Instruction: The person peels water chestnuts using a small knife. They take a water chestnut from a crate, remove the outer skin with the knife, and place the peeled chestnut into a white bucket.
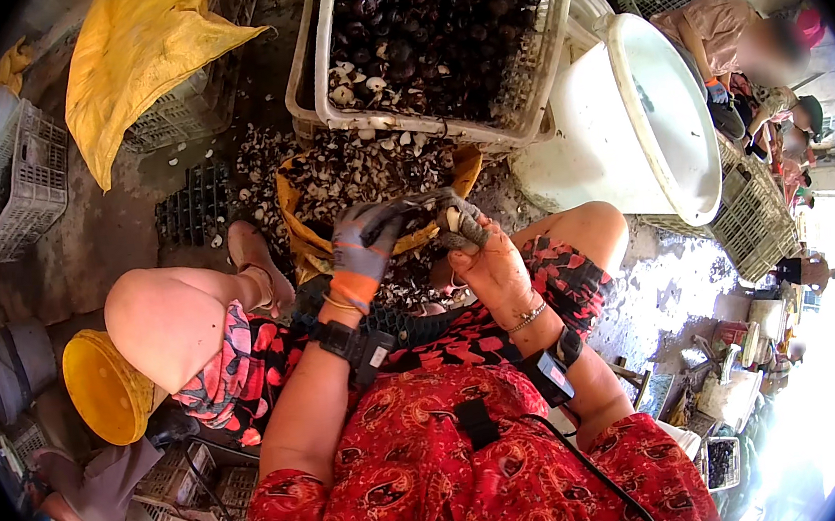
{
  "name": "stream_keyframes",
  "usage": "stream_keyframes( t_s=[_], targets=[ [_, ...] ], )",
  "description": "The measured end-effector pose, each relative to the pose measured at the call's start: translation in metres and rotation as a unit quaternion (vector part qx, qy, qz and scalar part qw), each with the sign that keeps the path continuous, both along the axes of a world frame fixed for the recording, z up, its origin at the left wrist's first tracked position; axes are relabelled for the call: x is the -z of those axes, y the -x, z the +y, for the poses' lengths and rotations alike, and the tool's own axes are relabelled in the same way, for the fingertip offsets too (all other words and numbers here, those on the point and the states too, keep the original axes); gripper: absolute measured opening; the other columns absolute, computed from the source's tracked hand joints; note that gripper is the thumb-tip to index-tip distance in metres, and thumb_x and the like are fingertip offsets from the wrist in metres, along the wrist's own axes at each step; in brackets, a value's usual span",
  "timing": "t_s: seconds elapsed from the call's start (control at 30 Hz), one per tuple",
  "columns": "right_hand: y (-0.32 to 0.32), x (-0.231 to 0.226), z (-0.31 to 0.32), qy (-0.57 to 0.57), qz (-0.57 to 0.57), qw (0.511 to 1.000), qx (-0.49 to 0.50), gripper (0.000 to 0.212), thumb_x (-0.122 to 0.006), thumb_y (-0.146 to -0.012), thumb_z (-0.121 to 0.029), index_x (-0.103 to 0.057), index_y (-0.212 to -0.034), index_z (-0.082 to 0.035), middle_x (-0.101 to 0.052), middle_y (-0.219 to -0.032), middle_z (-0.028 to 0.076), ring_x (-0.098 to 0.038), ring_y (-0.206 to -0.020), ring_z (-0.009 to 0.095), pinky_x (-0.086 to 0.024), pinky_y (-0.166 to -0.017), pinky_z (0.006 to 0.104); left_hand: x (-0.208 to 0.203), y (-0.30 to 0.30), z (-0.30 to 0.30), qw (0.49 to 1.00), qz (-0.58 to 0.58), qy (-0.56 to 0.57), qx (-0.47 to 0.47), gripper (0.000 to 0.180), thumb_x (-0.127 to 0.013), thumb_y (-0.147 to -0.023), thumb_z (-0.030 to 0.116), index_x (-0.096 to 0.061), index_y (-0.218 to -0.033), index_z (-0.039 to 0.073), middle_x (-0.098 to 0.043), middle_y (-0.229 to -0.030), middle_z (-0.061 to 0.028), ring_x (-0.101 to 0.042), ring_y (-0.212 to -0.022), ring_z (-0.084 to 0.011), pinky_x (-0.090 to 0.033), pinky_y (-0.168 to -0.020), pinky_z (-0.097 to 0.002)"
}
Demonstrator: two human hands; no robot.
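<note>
Two hands meet over the person's lap, above a heap of dark shells on the floor. Farthest left, empty pale plastic crates (23,183) stand at the floor's left edge, and a yellow cloth (132,62) is draped over another crate beside them. Lower down, a yellow bowl-shaped tub (103,386) lies tilted on its side next to the person's bare left knee. The left hand (366,245) wears a grey glove with an orange cuff; its fingers are curled closed around a small dark tool or shell piece whose kind I cannot tell, touching what the other hand holds. Just beside it, the right hand (488,264) is bare, with a bracelet at the wrist, and its fingers are pinched shut on a small nut-like piece (453,219) with a pale, peeled face, held between the knees above a yellow-lined bag of shell scraps (369,170). Beyond the bag, at the floor's far edge, a white slatted basket (444,122) is filled with dark round nuts. Right of it a large white tub (654,107) leans on its side. Farther right, other people sit among more crates.
</note>
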State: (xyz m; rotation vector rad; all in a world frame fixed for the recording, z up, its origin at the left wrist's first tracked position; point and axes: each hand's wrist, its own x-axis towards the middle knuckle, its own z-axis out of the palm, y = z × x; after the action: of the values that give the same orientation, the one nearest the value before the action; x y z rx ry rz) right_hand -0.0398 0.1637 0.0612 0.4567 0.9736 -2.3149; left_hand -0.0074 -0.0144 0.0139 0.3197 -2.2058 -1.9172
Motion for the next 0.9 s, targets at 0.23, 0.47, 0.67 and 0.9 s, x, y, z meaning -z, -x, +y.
stream_keyframes(
  t_s=[0.23, 0.47, 0.67, 0.9],
  targets=[
    [-0.004, 0.016, 0.012, -0.062, 0.127, 0.989, -0.039, 0.033, -0.045, -0.084, -0.005, -0.050, -0.115, 0.002, -0.059, -0.109, 0.012, -0.060, -0.093, 0.023, -0.054, -0.071, 0.0327, -0.014, -0.004, 0.002, 0.988, 0.079, 0.132, 0.017, 0.023, -0.064, -0.073, 0.003, -0.068, -0.095, 0.005, -0.063, -0.090, -0.0098, -0.058, -0.083, -0.0264, -0.047, -0.074, -0.0363],
    [0.002, 0.012, 0.004, 0.165, -0.127, 0.978, 0.015, 0.022, -0.044, -0.093, -0.014, -0.054, -0.109, -0.004, -0.060, -0.102, 0.006, -0.057, -0.082, 0.018, -0.050, -0.065, 0.0275, -0.025, -0.008, 0.015, 0.974, 0.155, 0.162, 0.025, 0.021, -0.065, -0.074, 0.002, -0.069, -0.095, 0.008, -0.062, -0.096, -0.0078, -0.056, -0.093, -0.0241, -0.044, -0.080, -0.0353],
    [-0.001, 0.008, -0.001, 0.132, -0.093, 0.987, 0.003, 0.021, -0.043, -0.093, -0.016, -0.055, -0.109, -0.006, -0.061, -0.098, 0.005, -0.057, -0.082, 0.017, -0.049, -0.065, 0.0278, -0.009, -0.010, 0.019, 0.989, 0.122, 0.078, -0.016, 0.019, -0.066, -0.076, 0.006, -0.067, -0.095, 0.006, -0.061, -0.096, -0.0098, -0.057, -0.092, -0.0252, -0.046, -0.080, -0.0344],
    [-0.008, 0.011, 0.003, 0.139, 0.057, 0.988, -0.032, 0.034, -0.059, -0.087, -0.018, -0.050, -0.117, -0.005, -0.059, -0.107, 0.004, -0.058, -0.089, 0.015, -0.048, -0.066, 0.0274, 0.016, -0.010, 0.017, 0.986, -0.020, -0.165, -0.010, 0.020, -0.063, -0.083, 0.007, -0.063, -0.102, 0.000, -0.064, -0.099, -0.0081, -0.062, -0.089, -0.0154, -0.049, -0.077, -0.0252]
  ],
)
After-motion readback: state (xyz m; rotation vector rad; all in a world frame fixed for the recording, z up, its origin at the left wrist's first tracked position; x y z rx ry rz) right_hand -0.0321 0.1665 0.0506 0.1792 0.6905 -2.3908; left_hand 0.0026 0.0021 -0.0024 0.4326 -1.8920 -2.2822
